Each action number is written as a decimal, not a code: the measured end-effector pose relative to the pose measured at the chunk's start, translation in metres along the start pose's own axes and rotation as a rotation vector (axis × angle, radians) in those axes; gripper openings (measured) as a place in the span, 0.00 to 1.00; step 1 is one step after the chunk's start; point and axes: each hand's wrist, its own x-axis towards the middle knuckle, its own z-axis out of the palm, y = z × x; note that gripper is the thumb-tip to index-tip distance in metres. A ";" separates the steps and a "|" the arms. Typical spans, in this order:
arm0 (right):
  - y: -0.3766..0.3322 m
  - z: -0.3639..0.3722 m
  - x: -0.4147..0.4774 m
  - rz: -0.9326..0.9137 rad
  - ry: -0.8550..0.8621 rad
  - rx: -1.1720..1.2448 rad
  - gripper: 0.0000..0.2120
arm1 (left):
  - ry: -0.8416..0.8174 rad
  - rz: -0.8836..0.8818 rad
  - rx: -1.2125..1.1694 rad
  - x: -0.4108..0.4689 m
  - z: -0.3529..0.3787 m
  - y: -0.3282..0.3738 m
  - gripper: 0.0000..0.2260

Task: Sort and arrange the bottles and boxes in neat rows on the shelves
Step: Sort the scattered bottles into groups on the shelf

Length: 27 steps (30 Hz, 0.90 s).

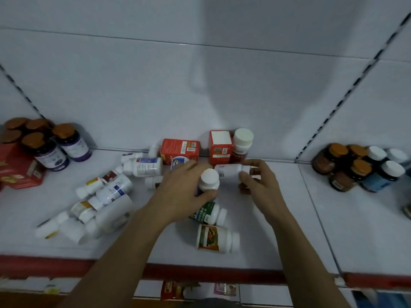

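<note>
My left hand (181,192) grips an upright white-capped bottle (209,180) at mid-shelf. My right hand (259,182) holds a white bottle (230,170) lying on its side, fingers curled over its cap end. Behind them stand two red boxes (180,151) (220,147) and a white-capped brown bottle (242,143) against the back wall. A green-labelled bottle (208,213) and a bottle with a picture label (216,238) lie on their sides in front of my hands.
Several white bottles (104,196) lie jumbled at the left of the white shelf (278,241). Dark orange-capped jars (55,143) and a red box (17,170) stand at far left. Brown and blue jars (360,167) cluster on the right shelf section. A red strip (200,272) edges the shelf front.
</note>
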 end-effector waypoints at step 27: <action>0.056 -0.274 -0.112 0.009 0.778 0.710 0.09 | -0.152 -0.590 -1.699 0.064 0.104 0.236 0.07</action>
